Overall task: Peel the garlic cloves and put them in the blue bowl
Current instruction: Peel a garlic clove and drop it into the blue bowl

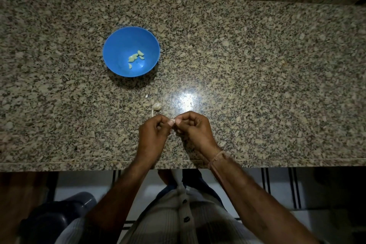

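On the speckled stone worktop (257, 61), over to the left, sits the blue bowl (113, 41). A few peeled cloves (136, 57) lie at the bottom of it, pale and bare. A bit to the right of the bowl and nearer to the person, a tiny scrap of skin (146, 96) lies on the stone. Just beside it is the rest of the garlic head (156, 106) with its little stalk. Nothing touches it.

Near the front edge the two hands meet. The left hand (153, 134) has curled fingers and pinches one side of a small clove (172, 120). The right hand (195, 128) is curled too and pinches the other side. So both hands are together, clamped on that one clove. The right wrist wears a thin thread band (216, 158).

This looks like the peeling step. The clove is too small to tell how much skin is on it. I think the next move is to pull the skin away with the nails while the other hand holds tight. Then the bare clove must go up and to the left, over the bowl, and be dropped in. It is small and may slip.
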### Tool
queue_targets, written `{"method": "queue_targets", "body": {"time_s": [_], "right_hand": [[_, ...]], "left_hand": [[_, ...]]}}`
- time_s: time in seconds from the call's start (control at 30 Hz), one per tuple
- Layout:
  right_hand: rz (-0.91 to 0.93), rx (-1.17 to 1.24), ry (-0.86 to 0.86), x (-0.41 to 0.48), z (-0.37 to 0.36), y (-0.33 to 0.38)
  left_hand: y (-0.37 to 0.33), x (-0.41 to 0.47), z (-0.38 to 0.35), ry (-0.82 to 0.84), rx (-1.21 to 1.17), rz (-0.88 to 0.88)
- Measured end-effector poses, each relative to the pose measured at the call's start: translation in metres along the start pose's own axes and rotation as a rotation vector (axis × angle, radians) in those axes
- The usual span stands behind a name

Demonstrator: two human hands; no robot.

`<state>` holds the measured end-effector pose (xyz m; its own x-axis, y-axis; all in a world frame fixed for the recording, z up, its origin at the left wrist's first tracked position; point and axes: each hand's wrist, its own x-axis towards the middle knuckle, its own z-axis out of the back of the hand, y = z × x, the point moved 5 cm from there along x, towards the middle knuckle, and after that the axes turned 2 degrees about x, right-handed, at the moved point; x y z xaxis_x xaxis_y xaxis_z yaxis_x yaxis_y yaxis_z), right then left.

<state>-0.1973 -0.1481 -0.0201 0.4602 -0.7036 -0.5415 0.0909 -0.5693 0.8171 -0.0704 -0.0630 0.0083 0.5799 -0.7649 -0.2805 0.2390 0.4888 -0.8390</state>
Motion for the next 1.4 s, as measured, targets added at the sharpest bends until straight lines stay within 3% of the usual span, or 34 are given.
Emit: {"method": "queue_targets", "body": {"time_s": [0.13,0.3,0.43,0.7,0.83,1.03,1.1,1.23,1.4], "right_hand": [[0.045,-0.085,-0.014,0.000,0.003,0.003],[0.257,-0.308,-0.027,-0.005,0.001,0.018],[0.321,-0.384,-0.032,-0.007,0.000,0.021],[0.180,-0.237,0.035,-0.004,0.005,0.012],[0.131,-0.379,0.022,0.001,0.008,0.005],[-0.128,-0.130,0.002,0.003,0.005,-0.003],[-0.138,-0.103,-0.016,0.004,0.005,-0.002],[-0.017,-0.269,-0.034,0.000,0.002,0.008],[-0.161,-0.095,-0.070,0.000,0.001,-0.004]], "left_hand": [[0.000,-0.005,0.000,-0.023,0.010,-0.017],[0.003,-0.006,-0.002,-0.005,-0.185,0.106],[0.002,-0.006,-0.001,-0.053,-0.210,0.137],[0.008,-0.003,0.001,0.066,-0.207,0.123],[0.006,-0.003,0.002,0.051,-0.198,0.093],[0.007,-0.003,0.003,0.087,-0.249,0.089],[0.007,-0.002,0.002,0.081,-0.258,0.109],[0.003,-0.005,0.001,0.049,-0.305,0.115],[-0.007,-0.009,0.003,0.024,-0.199,-0.030]]}}
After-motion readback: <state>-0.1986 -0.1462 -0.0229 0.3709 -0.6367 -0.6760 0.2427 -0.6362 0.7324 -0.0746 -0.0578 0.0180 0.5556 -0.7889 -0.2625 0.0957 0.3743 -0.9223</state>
